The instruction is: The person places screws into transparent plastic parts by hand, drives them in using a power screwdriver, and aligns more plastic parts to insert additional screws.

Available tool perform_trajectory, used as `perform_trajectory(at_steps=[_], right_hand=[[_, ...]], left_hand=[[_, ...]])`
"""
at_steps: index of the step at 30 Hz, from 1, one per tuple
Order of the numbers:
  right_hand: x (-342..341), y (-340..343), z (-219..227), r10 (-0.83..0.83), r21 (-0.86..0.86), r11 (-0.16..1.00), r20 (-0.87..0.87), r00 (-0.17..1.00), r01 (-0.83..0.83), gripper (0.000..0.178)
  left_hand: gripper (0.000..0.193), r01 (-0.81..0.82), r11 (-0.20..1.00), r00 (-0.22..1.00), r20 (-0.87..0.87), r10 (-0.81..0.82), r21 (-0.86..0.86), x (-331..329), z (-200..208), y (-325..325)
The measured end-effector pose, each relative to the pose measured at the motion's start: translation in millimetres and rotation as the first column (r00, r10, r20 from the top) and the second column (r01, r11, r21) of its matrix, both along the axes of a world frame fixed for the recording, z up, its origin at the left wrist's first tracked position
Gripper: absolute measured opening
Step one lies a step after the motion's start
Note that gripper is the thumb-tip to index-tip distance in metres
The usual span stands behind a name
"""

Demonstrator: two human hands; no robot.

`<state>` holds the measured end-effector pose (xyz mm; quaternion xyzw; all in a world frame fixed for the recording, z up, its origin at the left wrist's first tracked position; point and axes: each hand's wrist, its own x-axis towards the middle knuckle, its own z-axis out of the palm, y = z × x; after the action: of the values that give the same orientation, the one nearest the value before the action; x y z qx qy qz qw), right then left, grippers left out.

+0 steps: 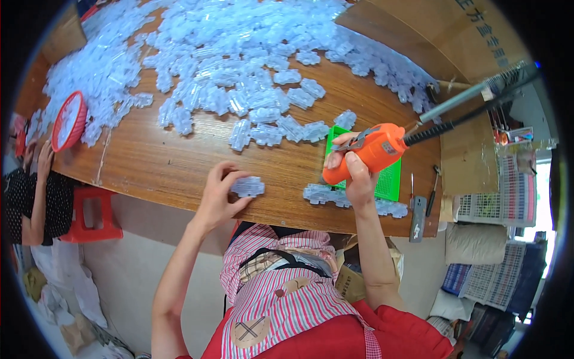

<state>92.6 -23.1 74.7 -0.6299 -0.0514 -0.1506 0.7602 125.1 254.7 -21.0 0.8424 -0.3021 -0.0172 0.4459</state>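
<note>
My left hand is at the table's near edge, with thumb and forefinger closed about the left end of a clear plastic piece lying on the wood. In my right hand is an orange electric screwdriver, gripped around its body with the fingers on its lever. A black cord and a grey rod run from its rear to the upper right. The screwdriver is above a green basket and hides part of it. A row of clear plastic pieces lies along the basket's near side.
A large heap of similar pieces covers the far table. Right of the basket lie a grey flat bar and a black-handled tool. A cardboard box stands at right. At left, a person's hands are by a red basket.
</note>
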Motion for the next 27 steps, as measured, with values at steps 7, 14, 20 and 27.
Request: perform_trajectory(at_steps=[7,14,20,27], right_hand=[[-22,-20,-9,-0.17,-0.021,0.985,0.02,0.985,0.171,0.019],[-40,-21,-25,-0.261,-0.016,0.965,0.007,0.965,0.261,0.033],[-42,-22,-44,-0.216,0.079,0.974,0.062,0.974,0.211,0.047],[-43,-19,-48,-0.171,-0.031,0.985,0.018,0.985,0.172,0.06]], left_hand=[[0.05,0.223,0.974,0.953,0.202,-0.225,0.029,-13,25,-83],[0.072,0.225,0.968,0.971,-0.057,-0.231,-0.108,-32,-14,-148],[0.066,0.183,0.975,0.965,-0.168,-0.202,-0.122,-30,-20,-139],[0.062,0.174,0.976,0.962,-0.191,-0.198,-0.132,-26,-23,-137]])
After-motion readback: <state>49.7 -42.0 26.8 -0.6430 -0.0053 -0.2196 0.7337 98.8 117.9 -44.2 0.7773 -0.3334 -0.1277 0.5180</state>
